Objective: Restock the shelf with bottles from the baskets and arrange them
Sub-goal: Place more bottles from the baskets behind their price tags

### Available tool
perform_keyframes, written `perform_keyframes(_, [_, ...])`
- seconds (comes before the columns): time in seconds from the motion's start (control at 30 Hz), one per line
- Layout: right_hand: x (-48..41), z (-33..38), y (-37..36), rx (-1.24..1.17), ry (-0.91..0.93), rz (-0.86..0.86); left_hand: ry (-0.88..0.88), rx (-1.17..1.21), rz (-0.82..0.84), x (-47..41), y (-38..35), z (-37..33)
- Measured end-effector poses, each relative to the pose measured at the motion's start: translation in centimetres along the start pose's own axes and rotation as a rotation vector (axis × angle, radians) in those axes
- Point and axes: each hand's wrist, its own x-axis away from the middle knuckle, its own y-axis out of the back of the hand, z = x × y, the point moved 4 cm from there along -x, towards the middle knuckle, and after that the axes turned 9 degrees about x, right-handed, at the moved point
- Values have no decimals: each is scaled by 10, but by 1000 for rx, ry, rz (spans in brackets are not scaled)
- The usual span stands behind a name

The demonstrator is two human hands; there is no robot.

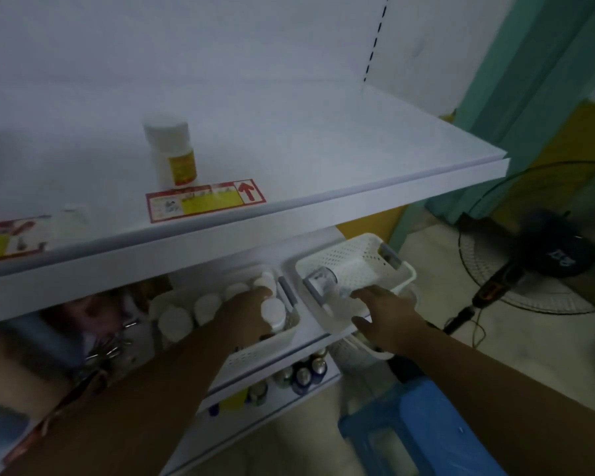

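Bottle (273, 312) in your left hand (246, 314), fingers closed on it; right hand (385, 316) at 3 o'clock, fingers spread over basket (402, 269)

The light is dim and the view slightly blurred. A white back panel (220, 56) with a slotted upright (377, 39) rises behind the shelving. To the right hangs a teal curtain (529, 97) against a yellow wall (560, 139). The floor (529, 338) is pale tile. A floor fan (529, 266) lies tilted on it, and a blue plastic stool (423, 431) stands in the foreground.
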Motion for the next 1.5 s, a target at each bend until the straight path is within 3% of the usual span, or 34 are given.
perform_keyframes(0.13, [-29, -13, -17, -48, -4, 14, -49, -16, -122, -5, -11, -2])
perform_keyframes(0.4, [-103, -23, -54, -130, 64, 84, 39, 213, -406, -4, -34, 0])
perform_keyframes(0.57, [-144, -12, -78, 195, 394, 136, 92, 220, -512, -5, -39, 3])
perform_keyframes(0.73, [-162, -14, -86, 347, 369, 18, 180, 267, -518, -5, -36, 4])
perform_keyframes(0.87, [-166, -30, -76, 15, 202, -24, 225, 348, -473, -6, -28, -3])
perform_keyframes(1.03, [-138, -23, -30, -725, 5, 114, 250, 640, -627, 19, 6, -28])
perform_keyframes(1.1, [-113, -1, -10, -998, 45, 222, 189, 764, -634, 39, 19, -45])
perform_keyframes(1.23, [-44, 53, 32, -1263, 197, 405, 71, 1021, -669, 96, 27, -83])
perform_keyframes(1.37, [25, 103, 72, -1588, 205, 554, -86, 1478, -773, 179, 23, -111])
perform_keyframes(1.5, [89, 150, 117, -1622, 401, 589, -164, 1680, -798, 258, 31, -129])
